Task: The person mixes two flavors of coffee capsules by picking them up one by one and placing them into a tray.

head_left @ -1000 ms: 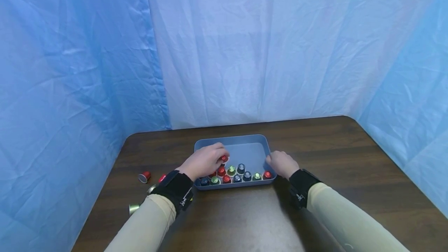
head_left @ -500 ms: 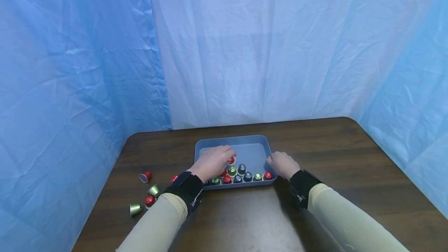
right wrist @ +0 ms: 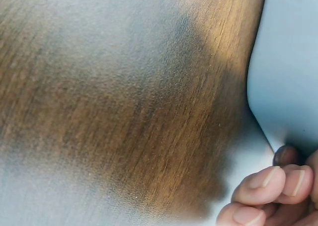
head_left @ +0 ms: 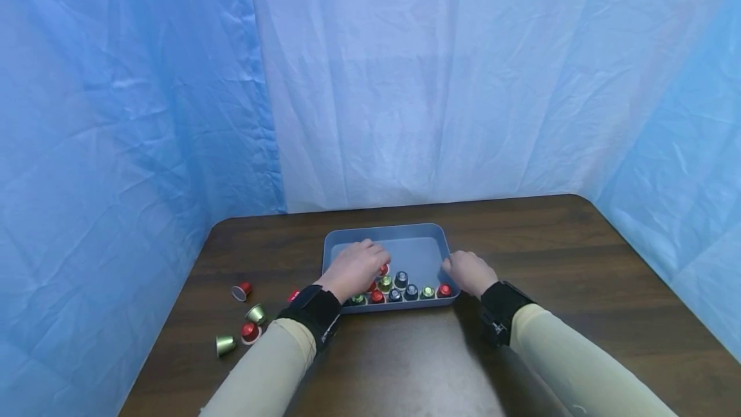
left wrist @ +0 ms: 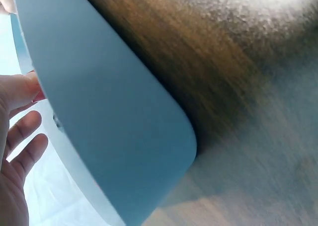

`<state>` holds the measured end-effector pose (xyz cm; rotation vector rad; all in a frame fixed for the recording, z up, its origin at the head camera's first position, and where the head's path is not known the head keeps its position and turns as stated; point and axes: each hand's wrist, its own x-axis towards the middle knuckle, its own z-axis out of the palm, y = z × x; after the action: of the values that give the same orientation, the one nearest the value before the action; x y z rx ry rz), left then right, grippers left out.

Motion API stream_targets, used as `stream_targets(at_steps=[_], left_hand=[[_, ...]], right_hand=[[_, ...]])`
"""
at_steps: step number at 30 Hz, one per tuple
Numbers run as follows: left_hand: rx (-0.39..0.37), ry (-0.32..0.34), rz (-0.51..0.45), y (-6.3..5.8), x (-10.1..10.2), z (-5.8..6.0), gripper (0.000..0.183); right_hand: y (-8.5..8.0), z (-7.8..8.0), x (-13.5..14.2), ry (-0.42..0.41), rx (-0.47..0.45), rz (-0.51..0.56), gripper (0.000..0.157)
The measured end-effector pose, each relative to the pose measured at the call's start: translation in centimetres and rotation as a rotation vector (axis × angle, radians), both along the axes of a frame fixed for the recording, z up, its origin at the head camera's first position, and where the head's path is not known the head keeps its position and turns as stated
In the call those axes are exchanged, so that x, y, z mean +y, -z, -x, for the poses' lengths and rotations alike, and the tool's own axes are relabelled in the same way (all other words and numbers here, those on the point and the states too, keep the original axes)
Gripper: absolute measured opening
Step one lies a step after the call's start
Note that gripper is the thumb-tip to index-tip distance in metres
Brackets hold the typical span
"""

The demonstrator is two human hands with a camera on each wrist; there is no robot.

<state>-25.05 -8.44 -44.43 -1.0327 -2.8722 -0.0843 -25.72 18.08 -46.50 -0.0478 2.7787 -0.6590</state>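
A blue-grey tray (head_left: 419,251) lies on the wooden table with several coffee capsules standing along its near side, red, green and dark blue. My left hand (head_left: 354,270) reaches over the tray's left part and pinches a red coffee capsule (head_left: 384,269) between thumb and fingers, just behind a green capsule (head_left: 384,284). In the left wrist view, the tray wall hides most of that red capsule (left wrist: 39,94). At the tray's right side, my right hand (head_left: 470,273) holds the rim, its fingers curled there in the right wrist view.
Loose capsules lie on the table to the left: a red one (head_left: 241,291) on its side, two green ones (head_left: 225,345) and another red one (head_left: 250,331). A further red one (head_left: 294,295) shows partly behind my left wrist. Blue-white curtains (head_left: 370,82) enclose the table.
My left hand has moved right along the tray with the red capsule and then come slightly lower. The right hand has stayed at the tray's right rim.
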Motion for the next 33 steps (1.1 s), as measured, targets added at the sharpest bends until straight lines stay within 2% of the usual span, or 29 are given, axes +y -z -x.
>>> stream_targets(at_steps=[11,16,19,25,33], left_hand=[[-0.054,-0.012,0.028,0.8,0.2,0.1,0.03],[-0.087,-0.001,-0.011,0.7,-0.3,-0.1,0.02],[-0.077,-0.011,-0.037,0.4,-0.8,-0.3,0.02],[-0.021,-0.034,-0.064,-0.2,-2.5,-0.9,0.037],[-0.03,-0.044,-0.074,-1.1,-5.4,-2.1,0.048]], right_hand=[[0.1,0.0,0.0,0.009,-0.004,0.0,0.033],[0.1,0.0,0.0,0.004,-0.001,-0.003,0.033],[0.1,0.0,-0.1,0.004,-0.003,-0.004,0.033],[0.1,0.1,-0.2,0.002,0.002,-0.004,0.033],[0.1,0.1,0.0,0.006,-0.004,-0.009,0.034]])
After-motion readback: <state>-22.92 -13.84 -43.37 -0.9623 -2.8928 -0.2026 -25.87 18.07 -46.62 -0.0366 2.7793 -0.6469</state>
